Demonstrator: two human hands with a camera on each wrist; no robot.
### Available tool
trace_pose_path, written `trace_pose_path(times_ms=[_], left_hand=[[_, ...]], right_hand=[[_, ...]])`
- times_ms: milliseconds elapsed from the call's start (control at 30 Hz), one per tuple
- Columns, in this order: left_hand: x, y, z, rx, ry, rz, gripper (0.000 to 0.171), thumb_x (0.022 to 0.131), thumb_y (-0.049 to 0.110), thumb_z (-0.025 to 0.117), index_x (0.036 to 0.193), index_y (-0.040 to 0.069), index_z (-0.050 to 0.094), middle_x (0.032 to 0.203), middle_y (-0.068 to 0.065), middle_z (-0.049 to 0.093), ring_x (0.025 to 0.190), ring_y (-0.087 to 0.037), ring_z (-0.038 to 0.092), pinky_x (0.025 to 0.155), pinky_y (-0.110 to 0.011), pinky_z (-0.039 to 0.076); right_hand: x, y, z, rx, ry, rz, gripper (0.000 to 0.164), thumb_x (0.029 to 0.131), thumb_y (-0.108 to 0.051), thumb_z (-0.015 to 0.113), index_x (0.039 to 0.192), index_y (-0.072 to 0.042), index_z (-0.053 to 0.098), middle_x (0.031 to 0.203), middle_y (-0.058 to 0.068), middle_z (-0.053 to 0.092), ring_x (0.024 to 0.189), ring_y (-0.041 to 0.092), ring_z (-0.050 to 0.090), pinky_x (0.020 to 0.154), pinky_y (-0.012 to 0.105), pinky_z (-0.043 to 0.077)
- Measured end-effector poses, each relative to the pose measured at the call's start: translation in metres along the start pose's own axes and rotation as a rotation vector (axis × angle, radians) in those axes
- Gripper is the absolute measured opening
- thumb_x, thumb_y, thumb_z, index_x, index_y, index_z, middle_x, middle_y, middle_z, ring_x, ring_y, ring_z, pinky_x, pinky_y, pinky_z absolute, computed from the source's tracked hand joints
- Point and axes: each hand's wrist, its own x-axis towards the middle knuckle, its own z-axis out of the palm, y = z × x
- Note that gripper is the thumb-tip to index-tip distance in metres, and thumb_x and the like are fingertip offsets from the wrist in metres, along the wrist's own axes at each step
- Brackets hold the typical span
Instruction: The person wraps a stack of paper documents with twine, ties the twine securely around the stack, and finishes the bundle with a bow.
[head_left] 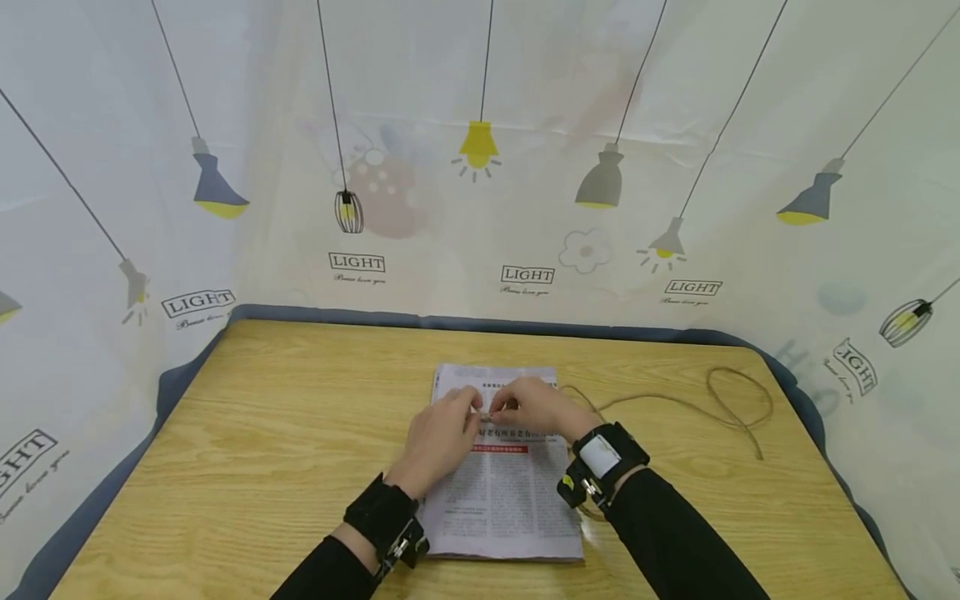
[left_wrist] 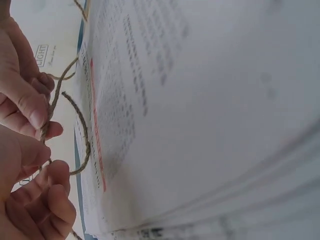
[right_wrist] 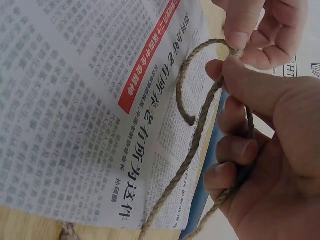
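Wooden table (head_left: 300, 433) before lamp-print cloth (head_left: 450, 258): I see the left hand (head_left: 438, 437) and right hand (head_left: 532, 406) both pinching coarse, brown, twisted, curling string (right_wrist: 187, 156) above a red-banded newspaper stack (head_left: 517, 500).

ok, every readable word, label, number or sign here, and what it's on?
"LIGHT": repeated on the backdrop.
"四中全会精神": red banner on the newspaper.
"老有所养老有所为这件": part of its headline.
Script under "LIGHT": too small to read surely.
Newspaper body text: mostly too small or blurred.
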Motion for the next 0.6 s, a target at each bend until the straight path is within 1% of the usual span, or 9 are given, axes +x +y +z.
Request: trace_pose_path(times_ms=[67, 133, 167, 233, 367, 400, 467, 533, 600], left_hand=[[0.000, 0.000, 0.000, -0.012, -0.003, 0.007, 0.028, 0.092, 0.020, 0.062, 0.119, 0.018, 0.055, 0.096, 0.001, 0.062, 0.063, -0.008, 0.051, 0.050, -0.024, 0.038], [0.000, 0.001, 0.000, -0.031, -0.013, 0.010, 0.044, 0.091, 0.019, 0.065, 0.132, 0.019, 0.048, 0.106, -0.001, 0.065, 0.061, -0.008, 0.051, 0.048, -0.024, 0.038], [0.000, 0.001, 0.000, -0.043, -0.018, 0.008, 0.050, 0.090, 0.019, 0.065, 0.136, 0.019, 0.045, 0.106, -0.001, 0.066, 0.058, -0.007, 0.050, 0.047, -0.024, 0.037], [0.001, 0.001, 0.000, -0.067, -0.028, 0.005, 0.053, 0.090, 0.018, 0.065, 0.138, 0.019, 0.043, 0.103, 0.001, 0.068, 0.053, -0.007, 0.048, 0.045, -0.025, 0.036], [0.001, 0.002, -0.002, -0.121, -0.052, -0.016, 0.048, 0.092, 0.019, 0.061, 0.137, 0.019, 0.044, 0.086, 0.008, 0.067, 0.048, -0.005, 0.047, 0.045, -0.024, 0.036], [0.000, 0.003, -0.003, -0.145, -0.058, -0.016, 0.047, 0.092, 0.018, 0.060, 0.136, 0.018, 0.044, 0.082, 0.008, 0.066, 0.047, -0.006, 0.047, 0.045, -0.024, 0.036], [-0.001, 0.003, -0.005, -0.209, -0.073, -0.021, 0.047, 0.092, 0.017, 0.056, 0.137, 0.016, 0.042, 0.077, 0.009, 0.062, 0.048, -0.008, 0.047, 0.046, -0.025, 0.036], [-0.001, 0.003, -0.007, -0.305, -0.093, -0.037, 0.046, 0.093, 0.017, 0.052, 0.138, 0.016, 0.040, 0.074, 0.007, 0.059, 0.050, -0.010, 0.048, 0.048, -0.026, 0.037], [-0.002, 0.004, -0.009, -0.413, -0.114, -0.059, 0.045, 0.094, 0.017, 0.050, 0.138, 0.016, 0.039, 0.074, 0.003, 0.058, 0.054, -0.014, 0.049, 0.052, -0.028, 0.038]], right_hand=[[0.000, 0.000, 0.000, 0.001, -0.005, 0.004, 0.014, 0.094, -0.017, 0.060, 0.100, -0.011, 0.072, 0.094, 0.001, 0.070, 0.078, 0.009, 0.060, 0.071, 0.032, 0.050], [-0.001, 0.001, 0.000, -0.002, -0.005, 0.011, 0.015, 0.095, -0.017, 0.059, 0.102, -0.011, 0.071, 0.095, 0.001, 0.070, 0.079, 0.009, 0.060, 0.072, 0.033, 0.049], [-0.001, 0.000, 0.000, -0.002, -0.006, 0.019, 0.015, 0.095, -0.018, 0.059, 0.102, -0.011, 0.071, 0.095, 0.000, 0.070, 0.080, 0.009, 0.059, 0.073, 0.033, 0.049], [-0.001, 0.001, 0.001, 0.002, -0.009, 0.032, 0.015, 0.095, -0.018, 0.058, 0.101, -0.013, 0.071, 0.095, 0.000, 0.069, 0.079, 0.009, 0.059, 0.073, 0.033, 0.048], [-0.002, 0.002, 0.002, 0.017, 0.004, 0.047, 0.014, 0.096, -0.020, 0.058, 0.100, -0.014, 0.070, 0.092, -0.002, 0.068, 0.075, 0.009, 0.056, 0.070, 0.032, 0.047], [-0.003, 0.003, 0.002, 0.022, 0.023, 0.045, 0.015, 0.097, -0.020, 0.057, 0.102, -0.013, 0.070, 0.091, -0.001, 0.067, 0.074, 0.010, 0.055, 0.069, 0.032, 0.047], [-0.005, 0.006, 0.000, 0.006, 0.094, 0.038, 0.018, 0.098, -0.019, 0.055, 0.106, -0.011, 0.068, 0.094, 0.001, 0.067, 0.077, 0.012, 0.056, 0.069, 0.033, 0.047], [-0.009, 0.012, -0.004, -0.010, 0.191, 0.047, 0.021, 0.099, -0.016, 0.052, 0.112, -0.008, 0.066, 0.101, 0.006, 0.066, 0.084, 0.017, 0.059, 0.074, 0.037, 0.049], [-0.016, 0.023, -0.011, -0.030, 0.284, 0.074, 0.024, 0.099, -0.010, 0.048, 0.116, -0.005, 0.063, 0.108, 0.012, 0.065, 0.094, 0.024, 0.059, 0.080, 0.043, 0.050]])
